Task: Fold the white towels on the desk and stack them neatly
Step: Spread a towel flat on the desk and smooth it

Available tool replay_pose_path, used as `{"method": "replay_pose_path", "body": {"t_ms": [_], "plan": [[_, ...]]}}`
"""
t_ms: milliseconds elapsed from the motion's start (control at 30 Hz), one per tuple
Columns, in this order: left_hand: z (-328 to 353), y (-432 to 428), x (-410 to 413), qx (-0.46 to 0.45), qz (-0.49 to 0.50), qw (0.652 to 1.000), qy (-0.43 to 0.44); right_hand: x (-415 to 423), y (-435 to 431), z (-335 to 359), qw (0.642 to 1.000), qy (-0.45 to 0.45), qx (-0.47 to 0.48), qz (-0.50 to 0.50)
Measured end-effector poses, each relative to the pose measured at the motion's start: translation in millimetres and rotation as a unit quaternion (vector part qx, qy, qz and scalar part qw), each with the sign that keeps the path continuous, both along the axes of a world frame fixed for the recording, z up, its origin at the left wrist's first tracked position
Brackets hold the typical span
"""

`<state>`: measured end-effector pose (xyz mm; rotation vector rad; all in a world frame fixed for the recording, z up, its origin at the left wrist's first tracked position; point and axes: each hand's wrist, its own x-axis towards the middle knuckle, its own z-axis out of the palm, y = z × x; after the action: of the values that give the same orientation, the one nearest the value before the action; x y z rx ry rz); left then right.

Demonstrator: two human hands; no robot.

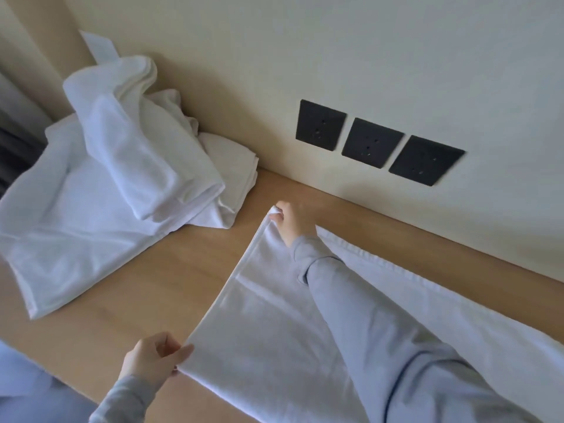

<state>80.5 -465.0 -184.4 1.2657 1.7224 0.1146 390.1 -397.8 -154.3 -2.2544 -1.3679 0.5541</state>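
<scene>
A white towel [268,325] lies spread across the wooden desk [171,276] in front of me. My left hand [152,358] pinches its near left corner between thumb and fingers. My right hand [287,219] reaches forward and grips the far left corner, close to the wall. My grey right sleeve crosses the towel and hides part of it. A heap of crumpled white towels [116,178] sits at the desk's far left, apart from both hands.
Three black wall sockets [372,143] are set in the cream wall just above the desk's back edge. A curtain and dark window edge show at the far left. Bare wood lies between the heap and the spread towel.
</scene>
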Motion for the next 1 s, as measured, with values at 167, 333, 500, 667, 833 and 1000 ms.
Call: {"method": "replay_pose_path", "body": {"t_ms": [167,333,500,667,833,1000], "plan": [[0.2,-15.8,28.5,0.229,-0.15,0.947,0.17,-10.8,-5.7,-20.1,0.996,0.037,0.026,0.077],[-19.7,-24.5,86.3,0.366,-0.437,0.815,0.099,-57.2,-86.8,-55.5,0.945,-0.082,0.155,0.276],[-48.0,-11.5,74.5,0.353,-0.469,0.805,0.09,-19.9,-98.9,-87.4,0.88,-0.22,0.048,0.418],[-48.8,-13.3,75.6,0.337,-0.458,0.815,0.106,39.3,-31.9,-80.0,0.923,-0.265,-0.072,0.27],[-44.8,-13.0,75.8,0.314,-0.444,0.832,0.111,15.4,-27.0,-64.4,0.951,-0.262,-0.049,0.158],[-46.3,-7.7,70.7,0.31,-0.46,0.824,0.116,-77.4,-143.3,-79.6,0.902,-0.216,0.023,0.374]]}}
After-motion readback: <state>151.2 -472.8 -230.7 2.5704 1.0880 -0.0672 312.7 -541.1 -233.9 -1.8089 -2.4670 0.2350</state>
